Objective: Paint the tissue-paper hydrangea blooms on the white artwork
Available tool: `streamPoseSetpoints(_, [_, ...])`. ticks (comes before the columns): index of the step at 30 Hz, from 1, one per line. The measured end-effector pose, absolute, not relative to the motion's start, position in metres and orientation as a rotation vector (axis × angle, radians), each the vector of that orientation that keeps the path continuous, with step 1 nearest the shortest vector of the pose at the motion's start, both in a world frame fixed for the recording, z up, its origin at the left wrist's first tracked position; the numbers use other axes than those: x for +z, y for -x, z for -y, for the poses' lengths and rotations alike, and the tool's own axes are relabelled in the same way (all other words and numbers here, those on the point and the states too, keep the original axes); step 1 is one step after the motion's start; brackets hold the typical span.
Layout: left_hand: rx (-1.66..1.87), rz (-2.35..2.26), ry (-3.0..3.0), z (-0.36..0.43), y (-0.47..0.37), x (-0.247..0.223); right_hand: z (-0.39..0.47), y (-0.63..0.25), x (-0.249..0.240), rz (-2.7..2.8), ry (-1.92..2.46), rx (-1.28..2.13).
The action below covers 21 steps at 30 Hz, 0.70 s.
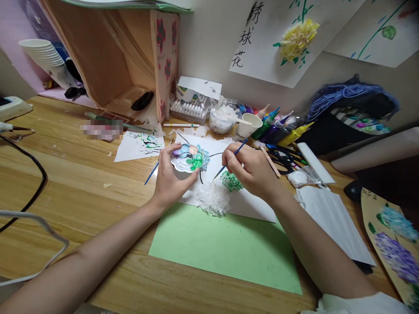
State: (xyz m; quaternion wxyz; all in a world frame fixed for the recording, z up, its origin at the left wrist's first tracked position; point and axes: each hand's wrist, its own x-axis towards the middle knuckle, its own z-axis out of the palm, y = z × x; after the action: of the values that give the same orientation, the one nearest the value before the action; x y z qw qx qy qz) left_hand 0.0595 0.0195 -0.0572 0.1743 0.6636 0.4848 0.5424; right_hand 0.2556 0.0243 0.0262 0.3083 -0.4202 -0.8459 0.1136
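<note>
My left hand (172,176) grips a small round white palette (179,164) with blue, purple and green paint in its wells. A thin blue paintbrush (241,147) is pinched in my right hand (250,168), its tip just above a white ruffled paper flower (213,199). That flower lies on a white sheet (255,208) with black curved lines. Beside it, partly under my right hand, is a green ruffled flower (231,181). A light blue one (204,157) shows behind the palette. Under the white sheet lies a green sheet (225,253).
Behind the sheet stand a paper cup (248,125), a tub of white tissue (222,120) and paint bottles (278,129). A paint-smeared paper (140,145) and another blue brush (151,173) lie left. White paper (334,222) lies right; a cable (36,192) crosses the left side.
</note>
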Motion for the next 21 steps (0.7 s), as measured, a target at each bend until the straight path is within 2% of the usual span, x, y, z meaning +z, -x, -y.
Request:
streamPoseSetpoints(7, [1.549,-1.374,-1.896,-0.0195,-0.0597,-0.0572,-0.0221,-0.2549,0.0284,2.222,1.083,0.363])
streamPoseSetpoints(21, [1.546,-1.362,-1.9,-0.0193,-0.0597,-0.0571,-0.0208,-0.2537,0.0276,2.287,1.065,0.282])
